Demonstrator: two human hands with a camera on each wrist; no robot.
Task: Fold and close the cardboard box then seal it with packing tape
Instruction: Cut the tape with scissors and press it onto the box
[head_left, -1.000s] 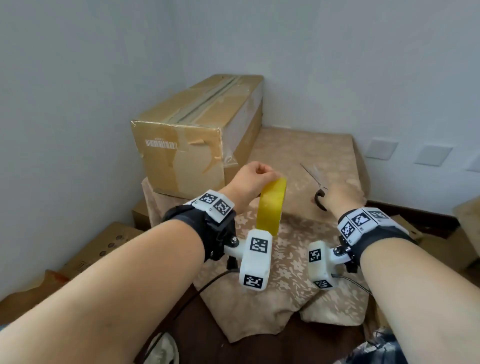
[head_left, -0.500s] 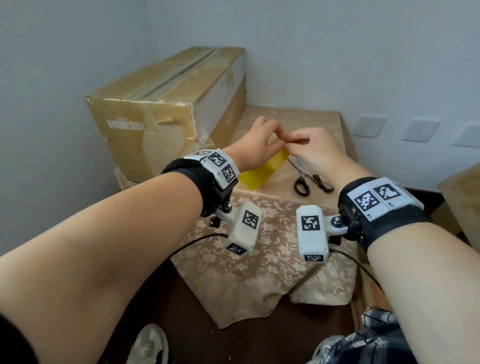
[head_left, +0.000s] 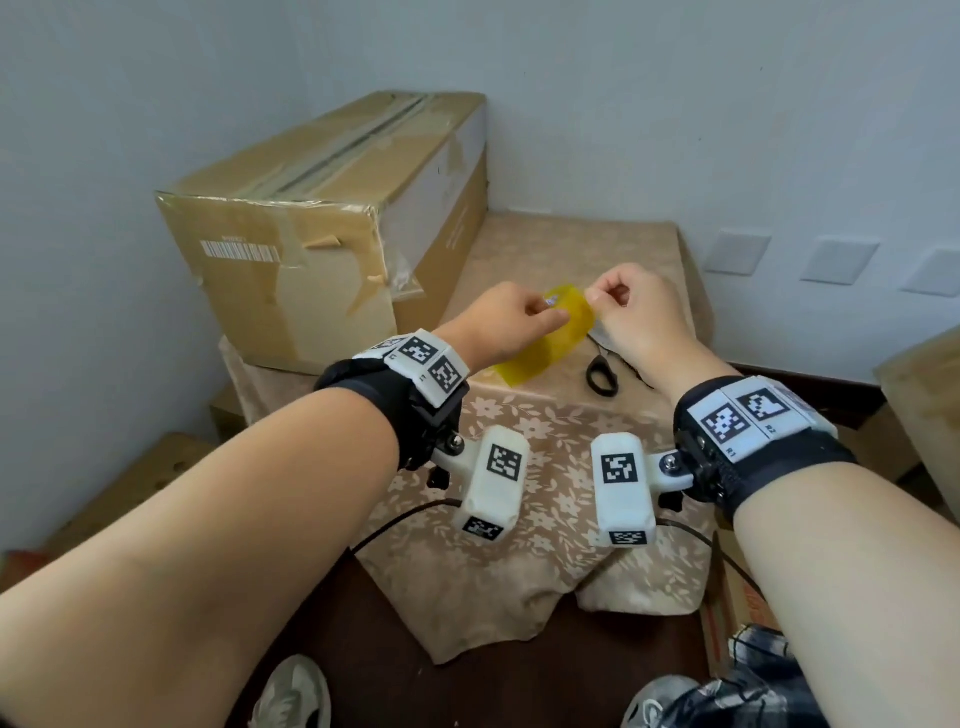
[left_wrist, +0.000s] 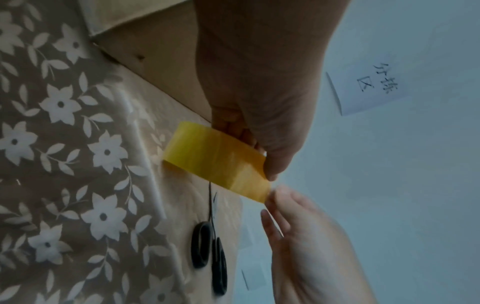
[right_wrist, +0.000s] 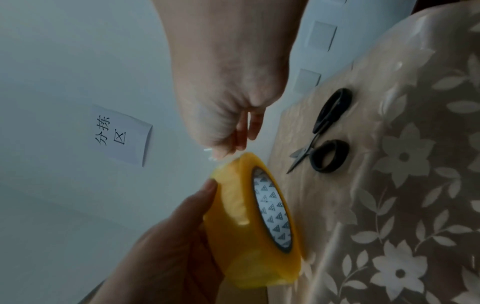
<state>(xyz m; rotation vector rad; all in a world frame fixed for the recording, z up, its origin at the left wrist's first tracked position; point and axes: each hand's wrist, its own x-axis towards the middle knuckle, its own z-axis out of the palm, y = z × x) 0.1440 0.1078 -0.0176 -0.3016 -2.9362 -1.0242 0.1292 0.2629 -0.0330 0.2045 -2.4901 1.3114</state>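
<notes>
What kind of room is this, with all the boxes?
Probably a small packing or sorting corner in a plain room. A big taped cardboard box sits on a cloth-covered table, scissors lie ready, and the hands hold a roll of yellow tape. A handwritten paper sign hangs on the wall.

Left hand (head_left: 498, 325) holds yellow tape roll (head_left: 550, 338); right hand (head_left: 636, 317) pinches its edge.
</notes>
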